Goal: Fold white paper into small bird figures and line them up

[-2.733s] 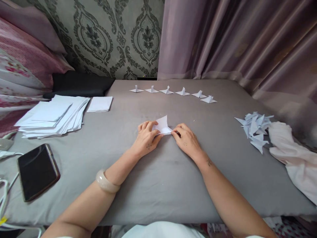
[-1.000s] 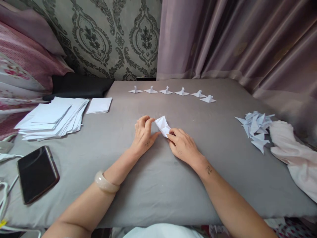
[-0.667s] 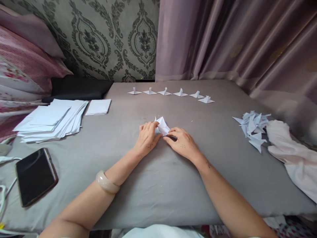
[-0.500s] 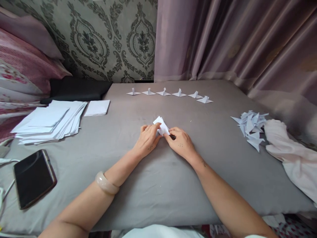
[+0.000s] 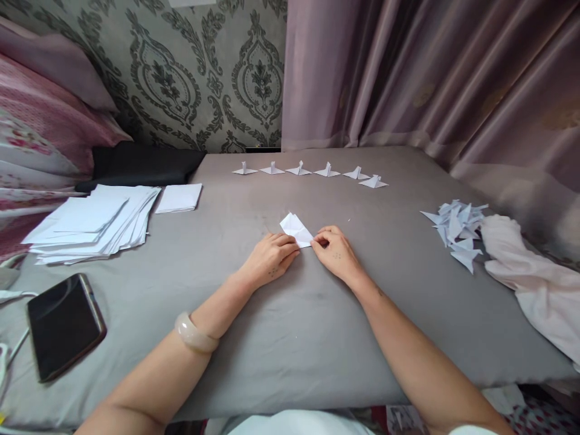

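One folded paper [image 5: 294, 227], white, crisply creased and angular, lies on wrinkled grey cloth [image 5: 294, 338] between two bare hands. The right hand [image 5: 336, 252] pinches its right corner between thumb and forefinger; the left hand [image 5: 270, 257], fingers bunched, touches its near left edge, whether pinching or pressing cannot be told. Beyond the folded paper: six winged paper figures [image 5: 299, 170], in a row. Right of it: one overlapping heap [image 5: 457, 222] of pointed paper pieces, count indeterminable. Left of it: one uneven large stack [image 5: 90, 220] and one neat small stack [image 5: 179, 198], both flat white paper, plus one glossy phone [image 5: 66, 326].

Forearms [image 5: 170, 359] extended forward, converging — left hand [image 5: 270, 257] palm down, fingers bent, right hand [image 5: 336, 254] curled — thumb and forefinger pinching.
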{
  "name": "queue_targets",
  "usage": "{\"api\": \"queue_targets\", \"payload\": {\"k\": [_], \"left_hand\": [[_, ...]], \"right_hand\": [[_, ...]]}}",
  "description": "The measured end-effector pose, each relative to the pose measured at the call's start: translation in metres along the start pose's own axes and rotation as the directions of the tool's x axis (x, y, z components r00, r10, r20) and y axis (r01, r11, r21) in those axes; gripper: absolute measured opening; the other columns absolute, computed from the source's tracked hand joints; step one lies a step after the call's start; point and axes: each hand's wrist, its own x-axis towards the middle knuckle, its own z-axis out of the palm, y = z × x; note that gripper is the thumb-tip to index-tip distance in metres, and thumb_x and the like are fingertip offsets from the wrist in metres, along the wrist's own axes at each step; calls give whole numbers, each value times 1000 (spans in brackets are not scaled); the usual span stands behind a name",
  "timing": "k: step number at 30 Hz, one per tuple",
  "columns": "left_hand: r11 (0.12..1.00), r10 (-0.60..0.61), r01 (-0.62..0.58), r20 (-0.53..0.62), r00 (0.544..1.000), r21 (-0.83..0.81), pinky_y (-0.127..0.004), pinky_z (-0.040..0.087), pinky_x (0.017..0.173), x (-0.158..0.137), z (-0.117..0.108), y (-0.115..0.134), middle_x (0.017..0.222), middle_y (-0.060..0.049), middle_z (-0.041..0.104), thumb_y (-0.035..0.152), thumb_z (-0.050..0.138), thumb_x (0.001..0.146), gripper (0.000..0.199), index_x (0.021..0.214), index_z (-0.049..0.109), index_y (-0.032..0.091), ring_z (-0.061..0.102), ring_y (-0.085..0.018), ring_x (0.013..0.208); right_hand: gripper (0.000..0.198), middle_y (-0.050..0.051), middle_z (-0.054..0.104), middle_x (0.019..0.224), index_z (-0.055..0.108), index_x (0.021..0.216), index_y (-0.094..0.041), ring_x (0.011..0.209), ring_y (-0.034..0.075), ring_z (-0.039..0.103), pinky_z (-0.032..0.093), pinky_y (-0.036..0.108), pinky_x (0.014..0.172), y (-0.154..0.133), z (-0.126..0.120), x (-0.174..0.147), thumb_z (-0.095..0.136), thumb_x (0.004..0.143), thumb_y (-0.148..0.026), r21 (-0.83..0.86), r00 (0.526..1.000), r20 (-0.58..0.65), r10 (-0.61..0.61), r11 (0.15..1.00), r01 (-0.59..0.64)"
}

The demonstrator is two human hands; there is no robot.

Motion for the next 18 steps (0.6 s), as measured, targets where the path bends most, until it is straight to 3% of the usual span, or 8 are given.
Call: {"api": "queue_targets", "payload": {"k": [8,13,16,18], "left_hand": [[999,47,-46,73,996,-16,-37,49,88,-1,-4,-2,109,-12,63,25,39,98,33,116,65,16,57,-21,98],[998,46,-43,64,997,-44,-36,49,86,-2,-2,-2,108,-11,62,24,40,97,30,111,66,18,57,-21,96],[993,-87,80,-79,993,-87,-35,50,87,-2,0,-6,116,-11,57,24,47,93,28,118,59,21,57,-21,102],[975,-219,203,-243,945,-92,-39,47,92,-1,0,-12,128,-13,49,23,56,87,44,130,47,21,52,-24,114]], "right_hand": [[9,5,58,95,62,74,-18,78,14,58,46,31,80,2,2,0,58,80,-23,-60,1000,-12,-23,998,23],[10,4,59,98,62,80,-20,77,14,57,46,31,78,1,6,2,63,79,-29,-51,999,26,-20,998,21],[9,3,59,97,62,79,-20,74,13,57,45,29,74,2,6,2,61,82,-29,-54,998,36,-60,997,62],[8,3,60,99,62,81,-20,72,12,57,44,28,71,0,4,1,60,84,-27,-77,992,38,-116,990,119]]}}
